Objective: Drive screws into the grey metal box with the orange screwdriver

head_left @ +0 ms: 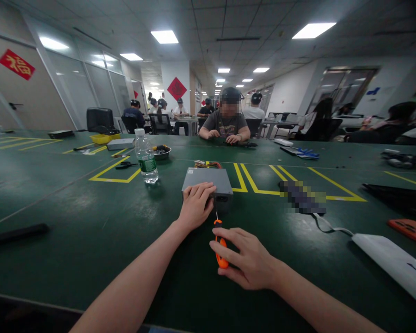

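Note:
A grey metal computer power supply [211, 178] lies on the green table before me, its bundle of wires [208, 164] at the far side. My left hand [196, 203] holds its near left corner, fingers over the top and thumb by the front face. In my right hand [246, 259] is a screwdriver [221, 247] with an orange and black handle, gripped between thumb and fingers. Its shaft points away from me, up to the power supply's front face near my left thumb. Where exactly the tip meets the face is too small to tell.
Left of the power supply stands a water bottle [146, 157], with a metal bowl [162, 152] behind it. At right lie a blurred-out dark object [302, 196], a white device [391, 261] with a cable, and an orange phone [411, 231]. A person [225, 120] sits opposite.

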A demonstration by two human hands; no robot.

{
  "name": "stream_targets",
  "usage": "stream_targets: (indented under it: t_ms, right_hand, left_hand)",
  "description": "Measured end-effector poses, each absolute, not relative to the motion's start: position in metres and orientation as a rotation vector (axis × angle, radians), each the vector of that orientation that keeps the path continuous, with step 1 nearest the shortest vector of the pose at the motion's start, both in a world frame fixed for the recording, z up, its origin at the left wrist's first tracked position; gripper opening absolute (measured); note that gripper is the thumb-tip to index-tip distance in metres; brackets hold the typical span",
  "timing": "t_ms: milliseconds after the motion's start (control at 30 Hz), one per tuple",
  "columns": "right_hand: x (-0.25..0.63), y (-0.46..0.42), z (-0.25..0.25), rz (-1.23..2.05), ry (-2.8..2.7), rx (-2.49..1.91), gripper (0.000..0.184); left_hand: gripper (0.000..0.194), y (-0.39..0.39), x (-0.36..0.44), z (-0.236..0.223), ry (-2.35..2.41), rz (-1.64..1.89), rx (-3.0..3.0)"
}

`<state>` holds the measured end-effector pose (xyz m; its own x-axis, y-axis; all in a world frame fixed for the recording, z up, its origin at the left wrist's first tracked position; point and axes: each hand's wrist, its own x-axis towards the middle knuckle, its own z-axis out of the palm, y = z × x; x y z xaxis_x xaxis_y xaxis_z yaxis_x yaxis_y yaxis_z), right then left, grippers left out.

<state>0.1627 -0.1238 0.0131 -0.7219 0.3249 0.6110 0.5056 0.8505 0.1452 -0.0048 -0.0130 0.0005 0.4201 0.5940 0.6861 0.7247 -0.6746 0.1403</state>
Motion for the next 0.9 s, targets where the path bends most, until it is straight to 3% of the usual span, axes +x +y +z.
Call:
stream_targets:
  t_ms: [200, 400, 733, 900]
  right_hand:
    - [0.165, -0.120, 0.006, -0.366, -2.256, -0.582, 0.021]
    - [0.168, -0.124, 0.010, -0.275, -2.395, -0.671, 0.039]
    - [0.168, -0.119, 0.003, -0.351, -2.272, -0.599, 0.024]
    - [0.167, -0.124, 0.008, -0.276, -2.354, -0.663, 0.037]
  left_hand:
    - [0.032, -0.012, -0.004, 0.000, -1.160, -1.118, -2.478]
    - [0.031, -0.011, -0.004, -0.001, -1.159, -1.125, -2.463]
    - [0.029, -0.011, -0.004, -0.001, -1.159, -1.121, -2.476]
    - [0.029, -0.011, -0.003, -0.002, -1.168, -1.123, -2.473]
